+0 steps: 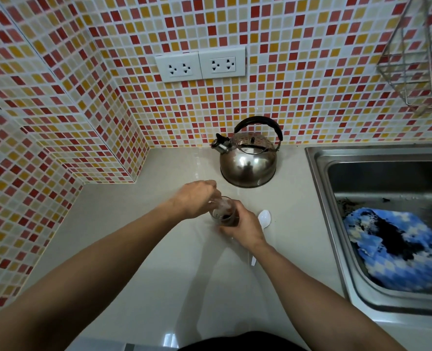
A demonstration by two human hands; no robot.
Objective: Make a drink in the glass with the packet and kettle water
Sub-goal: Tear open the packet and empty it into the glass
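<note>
The right hand (244, 225) gripped the one glass (225, 214); the left hand (197, 198) pinched something blurred over it — unclear what. One spoon (263, 219) lay just right of the right hand, one kettle (248, 158) beyond.

No writing, brand, number or sign can be read anywhere. The two white wall sockets (200, 65) on the tiled wall carry no legible marking, the domed steel kettle with the black handle (248, 158) bears only reflections, and the packet is too blurred.
</note>
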